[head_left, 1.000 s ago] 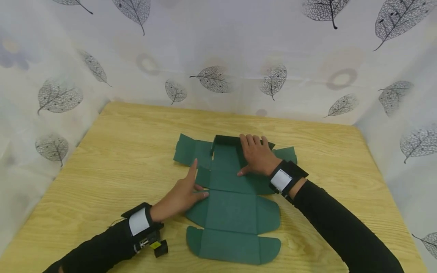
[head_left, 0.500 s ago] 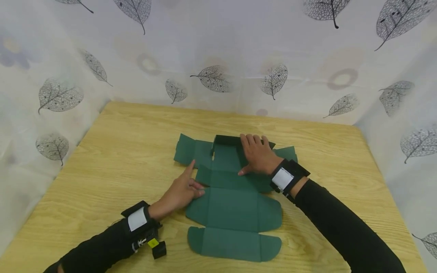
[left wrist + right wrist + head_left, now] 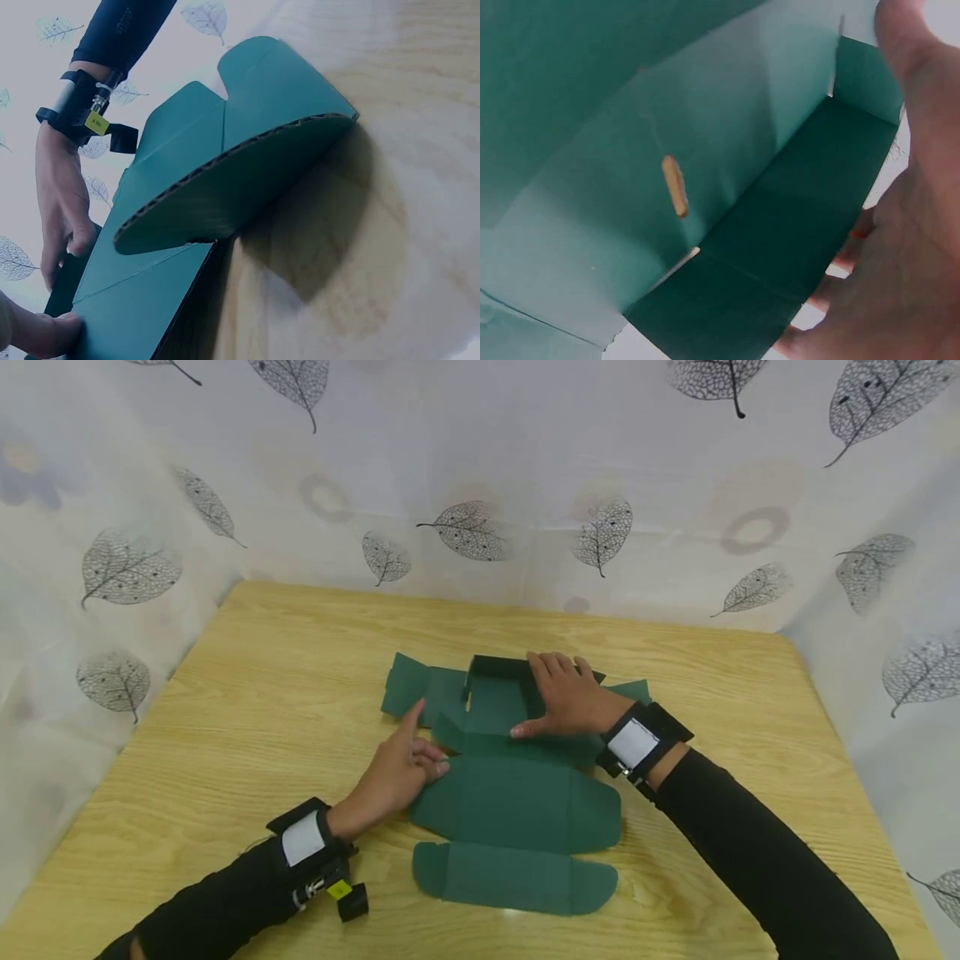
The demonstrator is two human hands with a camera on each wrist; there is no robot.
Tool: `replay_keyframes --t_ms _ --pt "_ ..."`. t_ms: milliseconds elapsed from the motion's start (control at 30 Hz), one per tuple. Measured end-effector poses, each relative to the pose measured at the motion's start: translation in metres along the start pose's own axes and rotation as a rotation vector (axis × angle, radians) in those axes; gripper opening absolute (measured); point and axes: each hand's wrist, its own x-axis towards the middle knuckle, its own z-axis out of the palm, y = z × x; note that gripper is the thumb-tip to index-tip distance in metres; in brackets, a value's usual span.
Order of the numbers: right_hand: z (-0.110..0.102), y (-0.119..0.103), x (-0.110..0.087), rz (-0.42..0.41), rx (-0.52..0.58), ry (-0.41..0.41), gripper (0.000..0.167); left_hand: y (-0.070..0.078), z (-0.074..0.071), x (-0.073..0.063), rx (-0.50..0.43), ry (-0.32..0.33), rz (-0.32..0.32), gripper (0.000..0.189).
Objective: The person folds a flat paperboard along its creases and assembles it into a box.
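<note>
A pale cloth printed with dark skeleton leaves hangs behind and to both sides of the wood-grain desk. Near the middle of the desk lies a green cardboard box blank, mostly unfolded: a narrow strip runs along its near end, broader panels with rounded ears follow, and a dark wall stands upright at the far end. A side panel reaches out at the far left. Black sleeves cover both forearms. The right hand works at the far end, its grip astride the dark wall, fingers hooked over the top edge and thumb splayed out on the near side. The left hand is at the blank's left edge; its grip pinches the cardboard there, thumb on top, while the index finger points away. In the left wrist view a rounded flap shows its corrugated edge, tilted above the desk and casting a shadow. Each wrist wears a black strap with a white patch, and the left one carries a small yellow label. Smallest is a narrow slot in the cardboard.
</note>
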Motion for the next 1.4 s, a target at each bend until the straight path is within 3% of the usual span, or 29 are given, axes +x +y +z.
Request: replay_keyframes --t_ms 400,1167,1400 --pt "-0.021 0.0 0.002 -0.031 0.049 -0.166 0.129 0.013 -0.005 0.012 -0.003 0.026 0.019 0.088" --pt "-0.038 -0.009 0.006 0.052 0.001 -0.257 0.117 0.022 -0.014 0.031 0.036 0.005 0.048 0.078" --pt "-0.04 -0.016 0.004 0.065 -0.038 -0.258 0.116 0.022 -0.012 0.031 0.143 -0.054 0.062 0.063"
